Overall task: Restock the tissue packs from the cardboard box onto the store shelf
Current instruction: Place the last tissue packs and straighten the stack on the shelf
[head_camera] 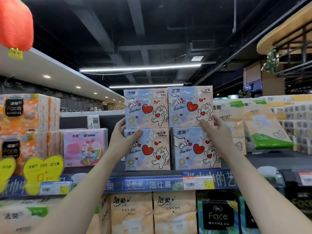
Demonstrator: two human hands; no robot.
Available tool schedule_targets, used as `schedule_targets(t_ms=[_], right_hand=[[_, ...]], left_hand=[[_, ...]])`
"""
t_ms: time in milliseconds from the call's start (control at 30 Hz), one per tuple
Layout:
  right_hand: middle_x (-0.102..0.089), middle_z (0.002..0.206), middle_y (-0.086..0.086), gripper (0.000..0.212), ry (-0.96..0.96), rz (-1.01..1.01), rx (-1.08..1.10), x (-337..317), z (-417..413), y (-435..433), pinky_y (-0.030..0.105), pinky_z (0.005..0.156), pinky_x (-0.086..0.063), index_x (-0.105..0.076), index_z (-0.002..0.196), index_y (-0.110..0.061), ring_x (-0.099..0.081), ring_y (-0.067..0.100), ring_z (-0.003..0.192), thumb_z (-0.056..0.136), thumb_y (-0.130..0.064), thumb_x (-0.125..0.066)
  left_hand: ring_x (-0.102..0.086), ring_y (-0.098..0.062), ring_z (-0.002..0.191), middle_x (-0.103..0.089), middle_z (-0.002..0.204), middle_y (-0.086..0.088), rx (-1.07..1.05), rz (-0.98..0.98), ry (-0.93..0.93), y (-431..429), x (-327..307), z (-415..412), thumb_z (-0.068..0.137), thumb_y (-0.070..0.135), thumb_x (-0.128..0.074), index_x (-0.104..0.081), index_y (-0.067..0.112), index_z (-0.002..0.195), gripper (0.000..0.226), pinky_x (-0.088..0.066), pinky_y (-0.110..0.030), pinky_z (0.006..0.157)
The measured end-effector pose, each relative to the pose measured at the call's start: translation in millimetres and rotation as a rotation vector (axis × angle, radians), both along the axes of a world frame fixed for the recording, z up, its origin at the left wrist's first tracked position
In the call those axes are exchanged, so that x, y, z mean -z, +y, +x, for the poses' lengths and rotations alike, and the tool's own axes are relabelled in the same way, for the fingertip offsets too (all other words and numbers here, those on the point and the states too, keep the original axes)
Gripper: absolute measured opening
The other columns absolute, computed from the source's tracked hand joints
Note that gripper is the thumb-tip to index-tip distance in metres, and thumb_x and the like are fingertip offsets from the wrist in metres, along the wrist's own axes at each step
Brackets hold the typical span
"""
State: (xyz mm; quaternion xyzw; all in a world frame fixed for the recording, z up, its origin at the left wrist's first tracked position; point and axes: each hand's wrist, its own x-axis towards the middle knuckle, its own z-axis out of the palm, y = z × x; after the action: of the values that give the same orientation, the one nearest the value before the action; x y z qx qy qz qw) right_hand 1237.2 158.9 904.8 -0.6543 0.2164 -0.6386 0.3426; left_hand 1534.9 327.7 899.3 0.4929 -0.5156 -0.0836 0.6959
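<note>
Pastel tissue packs with red hearts and cat drawings stand two wide and two high on the top shelf [118, 173]. My left hand [125, 134] grips the left edge of the stack where the upper left pack [146, 108] meets the lower left pack [148, 149]. My right hand [214, 129] holds the lower right corner of the upper right pack [189, 105], just above the lower right pack [195, 149]. The cardboard box is out of view.
A pink tissue pack [84, 147] and orange "Face" packs [28, 114] stand to the left. Green and beige packs [263, 125] lean at the right. Beige and dark packs [173, 213] fill the shelf below. A red lantern [15, 24] hangs at the upper left.
</note>
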Motion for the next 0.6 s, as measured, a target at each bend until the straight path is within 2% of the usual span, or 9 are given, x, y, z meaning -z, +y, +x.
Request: schedule_targets(t_ms=[100,167,267,300,367,467,500,567,600], right_hand=[[-0.053,0.140,0.002,0.070,-0.063,0.013,0.033,-1.4,5.3,0.8,0.034,0.100,-0.043,-0.045,0.152,-0.017,-0.050,0.017,0.126,0.092,-0.043,-0.073],[-0.054,0.128,-0.007,0.061,-0.072,0.024,0.018,-1.5,6.8,-1.7,0.026,0.093,-0.040,-0.048,0.148,-0.018,-0.052,0.010,0.116,0.095,-0.040,-0.070],[-0.057,0.107,-0.023,0.034,-0.071,0.048,0.019,-1.4,8.3,-2.1,0.008,0.073,-0.042,-0.052,0.129,-0.028,-0.055,-0.008,0.093,0.099,-0.032,-0.067],[-0.061,0.108,-0.020,0.028,-0.068,0.052,0.018,-1.5,8.5,-1.6,0.009,0.073,-0.045,-0.056,0.122,-0.025,-0.058,-0.008,0.095,0.098,-0.033,-0.067],[-0.070,0.115,-0.007,0.036,-0.073,0.063,0.027,-1.5,9.2,-2.9,0.021,0.081,-0.056,-0.063,0.124,-0.018,-0.067,0.008,0.103,0.095,-0.038,-0.069],[-0.072,0.115,-0.002,0.033,-0.069,0.067,0.033,-3.1,8.9,-4.5,0.018,0.075,-0.056,-0.065,0.125,-0.016,-0.069,0.013,0.103,0.098,-0.033,-0.067],[-0.072,0.117,-0.001,0.034,-0.080,0.071,0.031,-3.4,9.1,-4.6,0.025,0.082,-0.059,-0.066,0.125,-0.018,-0.070,0.017,0.107,0.097,-0.036,-0.068],[-0.072,0.120,-0.001,0.035,-0.082,0.081,0.036,-4.5,10.2,-2.9,0.044,0.096,-0.058,-0.066,0.126,-0.020,-0.069,0.021,0.112,0.096,-0.037,-0.067],[-0.072,0.120,-0.001,0.035,-0.076,0.086,0.045,-4.9,10.6,-1.2,0.046,0.098,-0.057,-0.065,0.127,-0.019,-0.068,0.021,0.113,0.097,-0.036,-0.066]], left_hand=[[-0.076,-0.017,0.104,-0.065,0.133,0.004,-0.005,0.008,-0.020,-4.9,4.8,-2.1,0.072,0.029,-0.093,-0.036,0.033,0.148,0.096,-0.065,-0.044,0.082],[-0.070,-0.013,0.113,-0.059,0.136,0.009,-0.029,-0.002,-0.051,-9.3,8.2,-6.2,0.065,0.028,-0.098,-0.030,0.035,0.151,0.109,-0.063,-0.041,0.088],[-0.061,-0.008,0.122,-0.053,0.137,0.015,-0.082,-0.047,-0.067,-17.3,12.4,-11.7,0.058,0.027,-0.101,-0.028,0.037,0.150,0.118,-0.059,-0.038,0.097],[-0.060,-0.008,0.123,-0.053,0.137,0.015,-0.093,-0.066,-0.065,-19.8,13.5,-12.8,0.058,0.027,-0.102,-0.029,0.038,0.148,0.116,-0.058,-0.039,0.099],[-0.059,-0.007,0.123,-0.053,0.138,0.013,-0.110,-0.094,-0.057,-22.4,14.8,-15.5,0.057,0.027,-0.102,-0.032,0.041,0.144,0.112,-0.058,-0.037,0.099],[-0.058,-0.004,0.121,-0.051,0.139,0.011,-0.144,-0.120,-0.059,-24.4,15.0,-19.9,0.059,0.024,-0.101,-0.032,0.040,0.142,0.110,-0.057,-0.025,0.092],[-0.057,-0.004,0.121,-0.051,0.139,0.010,-0.150,-0.127,-0.061,-24.9,14.8,-21.1,0.059,0.025,-0.101,-0.031,0.039,0.143,0.110,-0.056,-0.023,0.091],[-0.057,-0.007,0.123,-0.051,0.140,0.009,-0.159,-0.130,-0.061,-27.1,15.4,-20.5,0.058,0.027,-0.101,-0.031,0.038,0.143,0.111,-0.058,-0.031,0.096],[-0.058,-0.008,0.124,-0.051,0.141,0.008,-0.163,-0.125,-0.057,-27.3,15.3,-21.0,0.058,0.027,-0.101,-0.031,0.040,0.142,0.111,-0.058,-0.035,0.098]])
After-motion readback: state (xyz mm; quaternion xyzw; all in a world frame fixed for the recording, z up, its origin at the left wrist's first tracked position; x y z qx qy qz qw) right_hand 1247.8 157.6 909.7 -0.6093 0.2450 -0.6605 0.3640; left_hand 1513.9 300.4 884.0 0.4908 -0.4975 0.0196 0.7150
